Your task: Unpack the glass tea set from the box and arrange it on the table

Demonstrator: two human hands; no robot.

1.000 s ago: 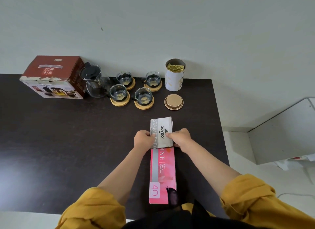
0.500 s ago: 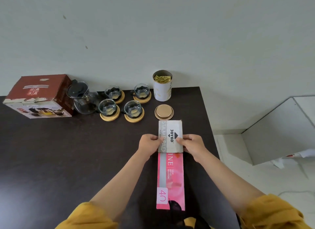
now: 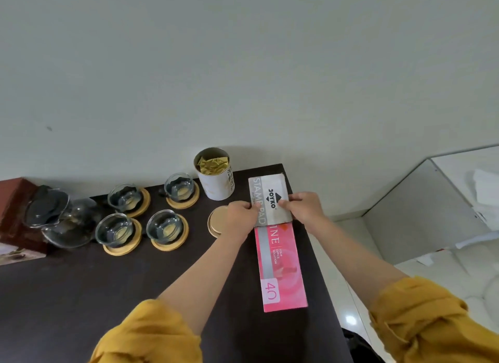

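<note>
A glass teapot [image 3: 58,222] with a dark lid stands at the back left of the dark table [image 3: 81,295], beside the red tea set box [image 3: 13,216]. Several glass cups on round wooden coasters sit to its right, among them one [image 3: 116,230] and another [image 3: 165,227] in the front row. My left hand [image 3: 241,216] and my right hand [image 3: 302,211] both grip a grey stamp pad box [image 3: 270,198], held near the table's far right corner over the end of a pink box [image 3: 280,268].
An open white tin [image 3: 216,180] with gold packets stands at the back, its wooden lid [image 3: 217,223] lying flat in front, partly under my left hand. The table's right edge runs just past the pink box. A white cabinet [image 3: 432,208] stands off to the right.
Both hands have carried the stamp pad box and the pink box away from me toward the table's far right corner. The view has swung right and up, so the tea set sits further left.
</note>
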